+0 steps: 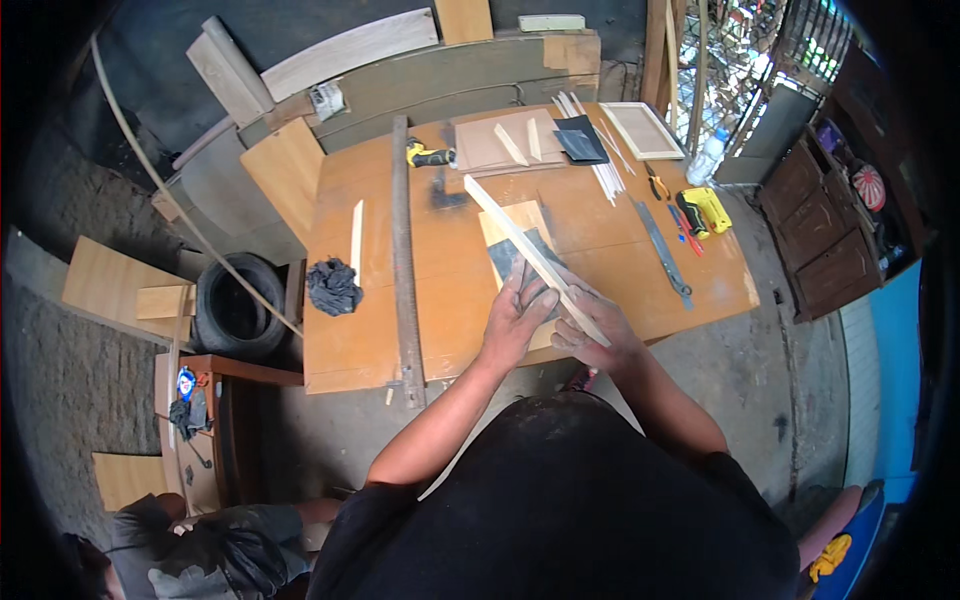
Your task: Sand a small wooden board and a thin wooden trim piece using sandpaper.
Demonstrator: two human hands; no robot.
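A pale wooden strip with angled ends slants across the middle of the head view, held above the table. My left hand grips its lower part, with the thumb along the wood. My right hand holds the same strip close to its near end. Behind the strip and my fingers shows a dark grey sheet, apparently sandpaper, partly hidden by both hands. Under it, a light wooden board lies on the brown tabletop.
A long bar crosses the table at left, near a crumpled black cloth and a drill. Toward the right are a wooden frame, pliers, and a yellow stapler. Another person is at lower left.
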